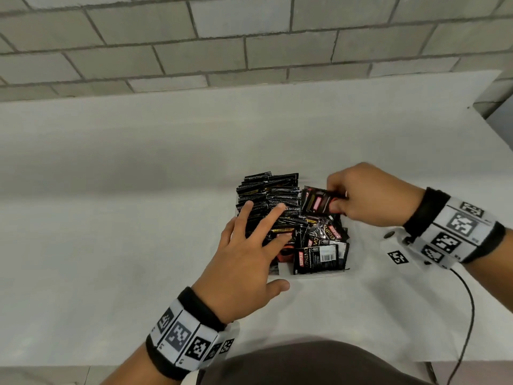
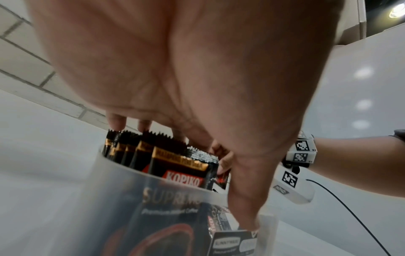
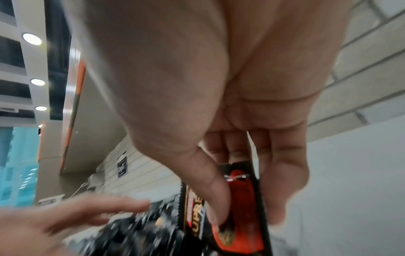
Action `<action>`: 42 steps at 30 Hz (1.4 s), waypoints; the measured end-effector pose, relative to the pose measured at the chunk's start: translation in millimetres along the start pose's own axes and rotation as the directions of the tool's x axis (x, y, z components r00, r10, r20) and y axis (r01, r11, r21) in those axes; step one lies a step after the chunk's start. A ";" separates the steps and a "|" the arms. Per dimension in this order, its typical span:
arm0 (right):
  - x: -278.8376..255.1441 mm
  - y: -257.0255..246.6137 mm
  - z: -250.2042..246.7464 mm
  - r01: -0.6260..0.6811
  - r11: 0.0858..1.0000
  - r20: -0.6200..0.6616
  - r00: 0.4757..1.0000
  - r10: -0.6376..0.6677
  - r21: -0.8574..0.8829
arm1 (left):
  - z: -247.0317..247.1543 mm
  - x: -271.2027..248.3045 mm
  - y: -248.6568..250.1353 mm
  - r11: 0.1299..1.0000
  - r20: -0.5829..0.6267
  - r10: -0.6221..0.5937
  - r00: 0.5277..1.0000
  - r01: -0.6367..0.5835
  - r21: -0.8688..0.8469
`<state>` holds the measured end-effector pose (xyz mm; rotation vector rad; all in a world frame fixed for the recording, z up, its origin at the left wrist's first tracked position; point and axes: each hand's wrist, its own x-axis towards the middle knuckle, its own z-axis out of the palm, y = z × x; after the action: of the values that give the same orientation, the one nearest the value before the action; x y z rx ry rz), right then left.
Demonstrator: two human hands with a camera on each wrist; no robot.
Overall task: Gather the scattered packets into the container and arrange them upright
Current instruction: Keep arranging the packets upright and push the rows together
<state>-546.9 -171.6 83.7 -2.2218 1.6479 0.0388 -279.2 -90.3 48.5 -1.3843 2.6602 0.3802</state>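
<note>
A translucent container [image 1: 319, 275] on the white table holds many black coffee packets [image 1: 270, 194], most standing upright in a row. My left hand [image 1: 249, 245] lies flat with spread, straight fingers on the tops of the upright packets [image 2: 140, 150]; the container's frosted wall [image 2: 122, 187] fills the left wrist view. My right hand [image 1: 358, 195] pinches one black and red packet [image 1: 319, 202] between thumb and fingers, held over the container's right side. The right wrist view shows that held packet [image 3: 241, 207] under my thumb. Loose packets [image 1: 322, 255] lean askew at the container's near right.
The white table [image 1: 138, 218] reaches a grey block wall [image 1: 222, 45] at the back; its right edge [image 1: 497, 134] falls away. A black cable [image 1: 469, 309] runs from my right wrist off the near edge. A small marker tag [image 1: 397, 257] hangs beside that wrist.
</note>
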 end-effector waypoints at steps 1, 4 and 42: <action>-2.2 2.1 -7.5 -0.005 1.000 -0.056 0.998 0.006 0.027 | 0.5 0.4 0.6 1.000 0.001 -0.003 1.000 0.003 0.001; -11.8 -2.5 -22.0 0.053 0.955 -0.128 0.992 -0.016 0.290 | 1.0 2.1 2.1 1.000 -0.006 0.000 1.000 0.000 -0.017; -23.2 -37.7 32.3 0.115 0.987 0.261 0.962 -0.083 -0.113 | 9.8 -13.4 -5.3 0.991 -0.091 0.089 0.992 -0.097 -0.089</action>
<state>-512.9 -131.0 69.7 -2.2775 1.4293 0.3974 -267.3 -80.0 41.1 -1.3348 2.8189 0.4705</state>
